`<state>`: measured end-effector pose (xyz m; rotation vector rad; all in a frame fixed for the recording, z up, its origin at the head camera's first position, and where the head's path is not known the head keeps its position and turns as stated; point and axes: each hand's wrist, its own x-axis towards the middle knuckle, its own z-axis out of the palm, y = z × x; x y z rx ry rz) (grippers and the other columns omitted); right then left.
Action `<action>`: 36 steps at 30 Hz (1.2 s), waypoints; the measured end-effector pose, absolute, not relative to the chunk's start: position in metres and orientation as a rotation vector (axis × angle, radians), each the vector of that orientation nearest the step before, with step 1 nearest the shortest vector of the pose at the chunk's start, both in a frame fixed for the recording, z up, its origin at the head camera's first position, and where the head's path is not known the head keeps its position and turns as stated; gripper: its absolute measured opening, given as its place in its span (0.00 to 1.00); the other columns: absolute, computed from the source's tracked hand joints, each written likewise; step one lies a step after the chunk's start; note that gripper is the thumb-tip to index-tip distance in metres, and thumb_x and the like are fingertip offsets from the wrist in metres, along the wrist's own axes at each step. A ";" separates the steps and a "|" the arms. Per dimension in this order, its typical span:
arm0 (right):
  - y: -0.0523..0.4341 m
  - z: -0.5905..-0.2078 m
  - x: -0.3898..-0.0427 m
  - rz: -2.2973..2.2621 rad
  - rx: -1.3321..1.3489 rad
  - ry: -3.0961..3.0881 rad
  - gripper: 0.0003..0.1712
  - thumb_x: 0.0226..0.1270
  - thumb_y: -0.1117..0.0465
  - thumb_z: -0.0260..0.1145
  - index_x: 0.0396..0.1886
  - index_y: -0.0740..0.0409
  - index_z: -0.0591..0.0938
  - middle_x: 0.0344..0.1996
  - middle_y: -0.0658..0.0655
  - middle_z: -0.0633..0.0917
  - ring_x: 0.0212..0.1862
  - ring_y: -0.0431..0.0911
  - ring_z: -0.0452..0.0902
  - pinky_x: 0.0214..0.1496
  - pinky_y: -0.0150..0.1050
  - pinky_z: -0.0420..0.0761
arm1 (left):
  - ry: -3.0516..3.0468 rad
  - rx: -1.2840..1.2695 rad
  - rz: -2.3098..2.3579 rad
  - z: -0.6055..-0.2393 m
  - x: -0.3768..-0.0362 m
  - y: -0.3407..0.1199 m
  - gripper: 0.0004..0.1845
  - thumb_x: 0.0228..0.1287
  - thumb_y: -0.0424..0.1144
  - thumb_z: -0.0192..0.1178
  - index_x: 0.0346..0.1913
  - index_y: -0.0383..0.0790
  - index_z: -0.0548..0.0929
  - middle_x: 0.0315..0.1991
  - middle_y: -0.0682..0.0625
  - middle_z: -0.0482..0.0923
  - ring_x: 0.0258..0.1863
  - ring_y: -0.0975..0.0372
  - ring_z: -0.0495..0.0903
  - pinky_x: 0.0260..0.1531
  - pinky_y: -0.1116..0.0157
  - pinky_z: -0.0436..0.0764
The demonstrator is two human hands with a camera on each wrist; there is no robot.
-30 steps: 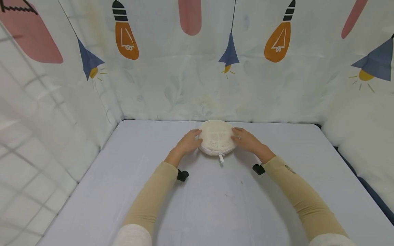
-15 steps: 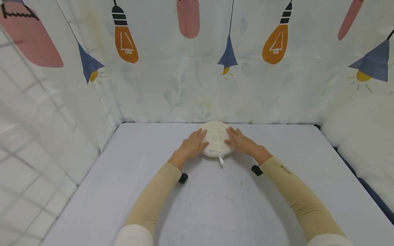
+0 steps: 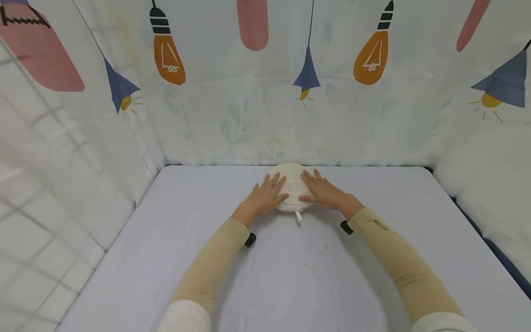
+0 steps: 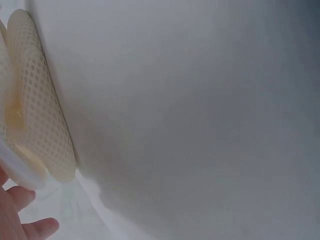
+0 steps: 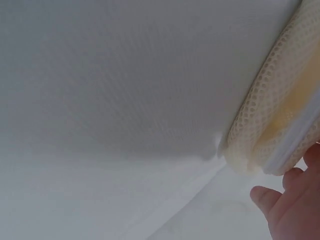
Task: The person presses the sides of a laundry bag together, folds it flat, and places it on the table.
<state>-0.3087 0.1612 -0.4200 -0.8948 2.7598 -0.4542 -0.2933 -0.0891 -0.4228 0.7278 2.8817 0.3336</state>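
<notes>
A round cream mesh pouch (image 3: 292, 193) with a white zipper pull (image 3: 298, 215) lies flat on the pale table (image 3: 290, 276) near its far edge. My left hand (image 3: 265, 193) lies flat on the pouch's left half, fingers straight and spread. On its right half my right hand (image 3: 321, 190) presses down the same way. The left wrist view shows the pouch's mesh edge (image 4: 37, 115) with fingertips (image 4: 30, 227) below it. In the right wrist view the mesh edge (image 5: 272, 120) sits above my fingers (image 5: 290, 210).
A printed curtain (image 3: 265, 83) with bulb and lamp pictures closes off the table at the back and left. White padding (image 3: 489, 184) rises along the right side. Small black wrist mounts (image 3: 250, 240) sit under both tan sleeves.
Both hands slid from the pouch's sides onto its top and now lie flat on it. The pouch looks flatter.
</notes>
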 end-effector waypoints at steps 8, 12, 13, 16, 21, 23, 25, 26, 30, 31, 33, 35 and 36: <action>0.161 -0.424 -0.311 -0.336 -0.881 2.756 0.54 0.79 0.36 0.52 0.84 0.62 0.39 0.82 0.62 0.36 0.80 0.62 0.22 0.77 0.67 0.39 | 2.899 0.719 0.258 -0.428 -0.296 -0.084 0.38 0.82 0.61 0.36 0.84 0.49 0.43 0.84 0.47 0.35 0.81 0.46 0.35 0.72 0.35 0.51; 0.159 -0.424 -0.312 -0.330 -0.894 2.758 0.54 0.79 0.36 0.53 0.84 0.62 0.40 0.82 0.63 0.37 0.80 0.63 0.23 0.77 0.67 0.40 | 2.898 0.710 0.255 -0.429 -0.297 -0.084 0.38 0.82 0.62 0.36 0.84 0.49 0.43 0.84 0.48 0.35 0.81 0.46 0.35 0.72 0.35 0.50; 0.158 -0.424 -0.313 -0.328 -0.895 2.756 0.53 0.79 0.36 0.54 0.84 0.62 0.40 0.82 0.63 0.37 0.80 0.63 0.23 0.77 0.67 0.40 | 2.898 0.706 0.255 -0.429 -0.297 -0.084 0.38 0.82 0.62 0.36 0.84 0.49 0.43 0.84 0.48 0.35 0.81 0.46 0.35 0.72 0.35 0.50; 0.157 -0.425 -0.313 -0.333 -0.896 2.756 0.53 0.79 0.37 0.54 0.84 0.62 0.41 0.82 0.64 0.37 0.80 0.64 0.24 0.77 0.67 0.40 | 2.893 0.688 0.245 -0.431 -0.298 -0.083 0.38 0.82 0.62 0.35 0.84 0.49 0.42 0.84 0.48 0.34 0.81 0.46 0.34 0.73 0.35 0.49; 0.156 -0.428 -0.315 -0.316 -0.888 2.760 0.53 0.79 0.36 0.54 0.84 0.61 0.41 0.82 0.64 0.38 0.80 0.64 0.27 0.77 0.67 0.42 | 2.882 0.667 0.241 -0.432 -0.299 -0.079 0.38 0.82 0.62 0.34 0.84 0.49 0.41 0.84 0.47 0.33 0.81 0.45 0.33 0.72 0.34 0.48; 0.156 -0.428 -0.315 -0.309 -0.885 2.760 0.53 0.79 0.36 0.54 0.84 0.61 0.42 0.82 0.64 0.38 0.81 0.63 0.27 0.77 0.68 0.43 | 2.880 0.662 0.236 -0.431 -0.298 -0.078 0.38 0.82 0.62 0.34 0.84 0.48 0.41 0.84 0.47 0.33 0.81 0.45 0.33 0.72 0.34 0.48; 0.157 -0.428 -0.315 -0.308 -0.884 2.759 0.53 0.78 0.36 0.54 0.84 0.60 0.42 0.82 0.64 0.38 0.81 0.63 0.28 0.76 0.68 0.43 | 2.878 0.660 0.221 -0.430 -0.296 -0.078 0.38 0.82 0.62 0.34 0.84 0.48 0.41 0.84 0.47 0.33 0.81 0.45 0.33 0.72 0.34 0.48; 0.157 -0.428 -0.315 -0.305 -0.884 2.760 0.53 0.78 0.36 0.55 0.84 0.60 0.42 0.82 0.64 0.38 0.81 0.63 0.28 0.76 0.68 0.43 | 2.877 0.661 0.215 -0.429 -0.296 -0.077 0.38 0.82 0.62 0.34 0.84 0.48 0.41 0.84 0.47 0.34 0.81 0.45 0.33 0.72 0.34 0.49; 0.157 -0.429 -0.316 -0.299 -0.888 2.757 0.53 0.78 0.35 0.54 0.84 0.60 0.42 0.82 0.64 0.38 0.81 0.63 0.29 0.76 0.68 0.43 | 2.871 0.660 0.207 -0.426 -0.295 -0.077 0.38 0.82 0.61 0.35 0.84 0.47 0.41 0.84 0.46 0.34 0.81 0.44 0.34 0.72 0.34 0.49; 0.157 -0.429 -0.317 -0.297 -0.890 2.756 0.53 0.78 0.35 0.54 0.84 0.60 0.42 0.82 0.64 0.38 0.81 0.63 0.29 0.76 0.68 0.43 | 2.868 0.658 0.206 -0.426 -0.295 -0.077 0.39 0.82 0.61 0.35 0.84 0.48 0.41 0.84 0.46 0.34 0.81 0.44 0.34 0.72 0.34 0.49; 0.157 -0.428 -0.317 -0.301 -0.890 2.750 0.54 0.78 0.34 0.54 0.84 0.60 0.42 0.82 0.64 0.38 0.81 0.63 0.29 0.76 0.68 0.43 | 2.868 0.653 0.200 -0.426 -0.295 -0.076 0.39 0.82 0.62 0.35 0.84 0.48 0.41 0.84 0.46 0.34 0.81 0.45 0.34 0.72 0.34 0.49; 0.156 -0.427 -0.316 -0.301 -0.884 2.743 0.54 0.78 0.35 0.54 0.84 0.60 0.42 0.82 0.64 0.38 0.81 0.63 0.28 0.76 0.68 0.42 | 2.869 0.649 0.185 -0.427 -0.295 -0.076 0.39 0.82 0.62 0.34 0.84 0.48 0.40 0.84 0.46 0.34 0.81 0.45 0.34 0.72 0.34 0.49; 0.156 -0.427 -0.316 -0.302 -0.886 2.740 0.54 0.78 0.34 0.54 0.84 0.60 0.42 0.82 0.64 0.38 0.81 0.63 0.28 0.76 0.68 0.42 | 2.868 0.646 0.181 -0.427 -0.296 -0.076 0.39 0.82 0.62 0.34 0.84 0.48 0.40 0.84 0.46 0.34 0.81 0.45 0.34 0.72 0.34 0.49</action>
